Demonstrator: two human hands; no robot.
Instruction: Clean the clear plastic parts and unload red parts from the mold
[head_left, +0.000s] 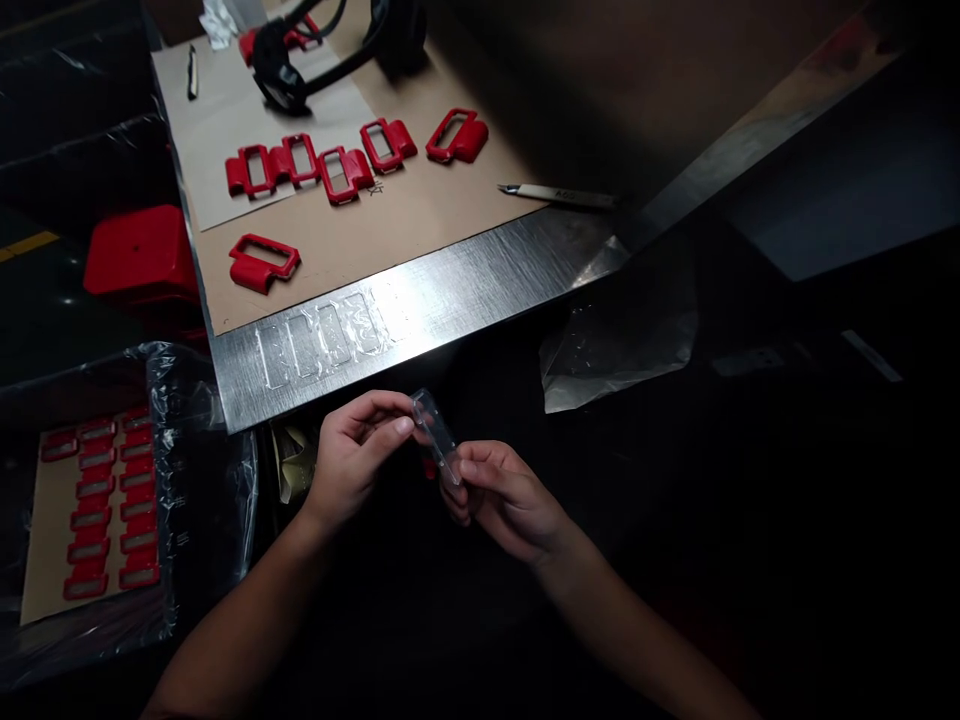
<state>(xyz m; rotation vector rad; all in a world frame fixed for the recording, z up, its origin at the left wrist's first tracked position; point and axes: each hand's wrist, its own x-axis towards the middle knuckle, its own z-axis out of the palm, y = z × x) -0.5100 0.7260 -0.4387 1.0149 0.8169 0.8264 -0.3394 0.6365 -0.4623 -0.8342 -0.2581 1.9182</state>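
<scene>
A small clear plastic piece (436, 438) is held between my two hands, below the table's front edge. My left hand (360, 445) pinches its upper end between thumb and fingers. Its lower end is gripped by my right hand (506, 495). Several similar clear pieces (330, 335) lie in a row on the metal edge strip. Beyond them, several red plastic frames (345, 175) rest on brown cardboard, with a single red frame (264, 262) nearer the left corner.
A white-handled knife (559, 194) lies at the cardboard's right. A black strapped device (281, 75) sits at the back. At left are a red stool (139, 250) and a plastic-lined box (169, 480) holding rows of red frames. A clear bag (622, 345) hangs at the table edge.
</scene>
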